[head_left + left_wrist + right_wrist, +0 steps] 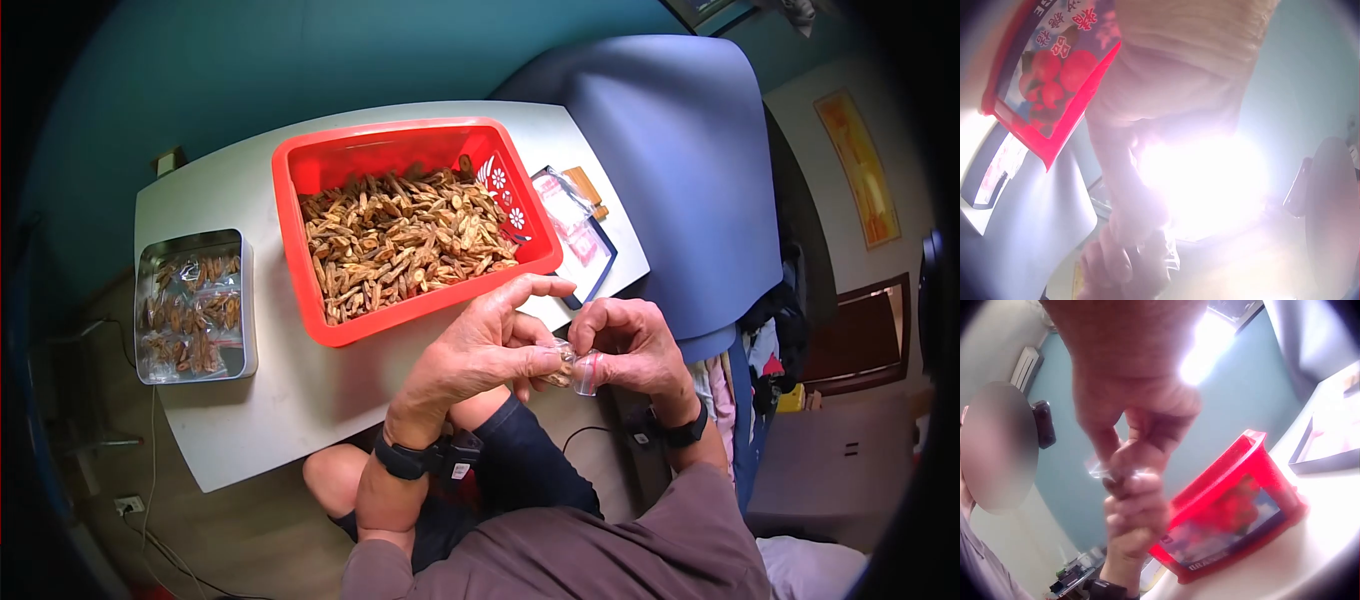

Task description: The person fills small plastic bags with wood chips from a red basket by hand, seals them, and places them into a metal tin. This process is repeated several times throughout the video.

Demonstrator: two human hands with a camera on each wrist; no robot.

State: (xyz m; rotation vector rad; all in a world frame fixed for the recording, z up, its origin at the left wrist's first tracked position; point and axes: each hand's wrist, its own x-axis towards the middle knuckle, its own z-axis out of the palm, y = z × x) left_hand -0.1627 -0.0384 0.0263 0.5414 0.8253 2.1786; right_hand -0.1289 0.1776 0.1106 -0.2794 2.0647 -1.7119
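In front of the body, off the table's near right edge, both hands meet at a small clear zip bag [588, 374] with a pink-red strip along its top. Brown dried slices show in its lower part. The left hand [478, 345] pinches the filled end between thumb and fingers, its index finger extended above. At the strip end, the right hand [638, 348] pinches the bag with thumb and curled fingers. A red plastic basket [292, 240] piled with dried root-like slices [400, 240] stands just beyond the left hand. Glare hides much of the left wrist view.
On the table's left sits a metal tin [247, 310] holding several filled clear bags [190, 315]. Right of the basket, a dark-rimmed tray [600, 275] bears clear bags with pink-red strips. A blue-grey draped surface [660, 180] rises beside the table [230, 430].
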